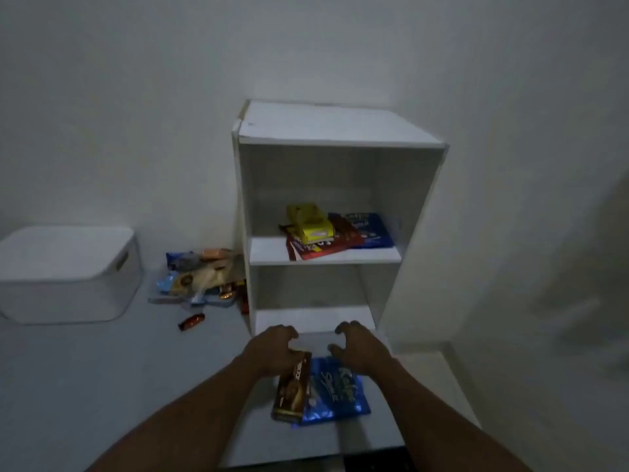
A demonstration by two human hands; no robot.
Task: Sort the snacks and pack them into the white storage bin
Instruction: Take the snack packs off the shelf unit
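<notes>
At 6 o'clock, the left hand (272, 352) grips a brown biscuit box (293, 390); the right hand (362, 350), half-curled and empty, hovers over a blue snack bag (340, 393).

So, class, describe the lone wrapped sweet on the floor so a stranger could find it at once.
Start at the white shelf unit and look left of its foot, toward the white storage bin. Just in front of the snack pile between them lies one small reddish-brown wrapped sweet. Unlike the heaped snacks, it lies alone.

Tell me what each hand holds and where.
Left hand rests on the top end of the brown biscuit box; a grip cannot be told. Right hand hovers over the blue bag, holding nothing.
</notes>
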